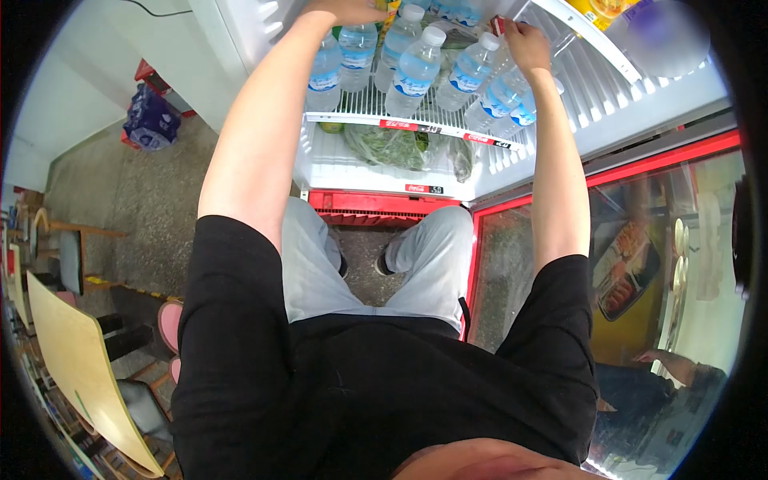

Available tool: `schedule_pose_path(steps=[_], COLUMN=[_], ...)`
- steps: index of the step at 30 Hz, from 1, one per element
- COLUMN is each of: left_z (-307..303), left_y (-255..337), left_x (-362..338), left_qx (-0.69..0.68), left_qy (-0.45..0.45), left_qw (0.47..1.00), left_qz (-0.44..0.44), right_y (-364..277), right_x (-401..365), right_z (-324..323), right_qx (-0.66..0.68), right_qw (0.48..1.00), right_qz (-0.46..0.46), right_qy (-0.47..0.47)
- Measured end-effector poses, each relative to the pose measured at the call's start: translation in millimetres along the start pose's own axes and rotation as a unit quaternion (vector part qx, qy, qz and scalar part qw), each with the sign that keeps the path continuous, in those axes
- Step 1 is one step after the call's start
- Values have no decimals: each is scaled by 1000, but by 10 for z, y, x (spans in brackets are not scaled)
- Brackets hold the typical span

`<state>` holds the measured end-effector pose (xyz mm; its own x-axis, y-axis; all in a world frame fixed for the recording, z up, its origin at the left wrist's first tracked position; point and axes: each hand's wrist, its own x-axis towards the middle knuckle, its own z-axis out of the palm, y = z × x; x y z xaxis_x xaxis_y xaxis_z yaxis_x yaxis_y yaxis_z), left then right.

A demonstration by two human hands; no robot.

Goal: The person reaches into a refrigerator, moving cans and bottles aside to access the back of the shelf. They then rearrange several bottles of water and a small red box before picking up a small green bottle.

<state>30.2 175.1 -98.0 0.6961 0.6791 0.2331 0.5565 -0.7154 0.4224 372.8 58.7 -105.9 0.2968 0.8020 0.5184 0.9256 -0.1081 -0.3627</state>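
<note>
My left hand (350,11) is at the top edge of the view, partly cut off. Its fingers curl beside a narrow yellow thing (390,19), above the bottles at the left of the fridge shelf. On the other side, my right hand (526,48) is closed, its fingertips at a small red and white piece (498,26). What either hand grips is hidden. Several clear water bottles with blue labels and white caps, such as this water bottle (415,72), stand upright on the white wire shelf (376,120) between my forearms.
Bagged greens (388,146) lie on the lower shelf, below red price tags (398,125). The glass door (640,264) with its red frame swings out to my right. A wooden table (76,352) and chairs stand at left; a purple pack (152,118) is by the wall.
</note>
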Motion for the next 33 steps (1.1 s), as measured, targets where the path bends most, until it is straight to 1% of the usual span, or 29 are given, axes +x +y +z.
schedule_pose_path(steps=[1, 2, 4, 7, 10, 13, 14, 16, 17, 19, 22, 25, 28, 31, 32, 33], left_z=[-7, -3, 16, -43, -40, -27, -27, -48, -70, -3, -26, -62, -57, -75, -51, -43], left_y=[-3, -6, 7, 43, 44, 64, 86, 125, 112, 80, 88, 136, 114, 179, 142, 153], left_x=[-4, -12, -32, -8, 10, -13, -36, -76, -44, -25, -44, -72, -24, -68, -62, -45], left_qx=[-15, 0, 30, 62, 75, 86, 61, 20, 20, 15, 27, 4, 5, 14, 6, -5], left_qy=[-9, 6, 36, -28, -32, 2, 0, -2, 7, 15, 21, -3, -26, -11, 0, -11], left_qw=[1000, 1000, 999, 997, 997, 994, 997, 1000, 999, 999, 999, 1000, 999, 1000, 1000, 1000], left_qz=[11, 16, 28, -38, -8, 67, 53, 21, 31, 47, 41, -10, 19, 10, 25, 9], right_y=[-5, 2, 34, 70, 75, 85, 72, 134, 71, -32, 37, 91, 79, 140, 174, 199], right_x=[7, 14, 23, 22, 27, 30, 27, 27, 27, -29, -9, 24, 16, 13, 17, 36], right_z=[-31, -46, -19, 16, 34, 12, 9, 29, 18, -84, -28, -19, -41, 12, 25, 38], right_qx=[3, 5, 14, 15, 12, 14, 18, -6, -15, 57, 59, 42, 43, 33, 28, 23], right_qw=[1000, 999, 999, 999, 1000, 999, 999, 1000, 999, 996, 997, 997, 997, 999, 999, 999], right_qz=[13, 27, 31, 13, -10, -2, 4, -16, -28, 49, 24, 15, 20, -15, -14, -14], right_qy=[-22, -44, -39, -30, -17, -30, -39, -11, 7, -49, -37, -59, -69, -36, -38, -38])
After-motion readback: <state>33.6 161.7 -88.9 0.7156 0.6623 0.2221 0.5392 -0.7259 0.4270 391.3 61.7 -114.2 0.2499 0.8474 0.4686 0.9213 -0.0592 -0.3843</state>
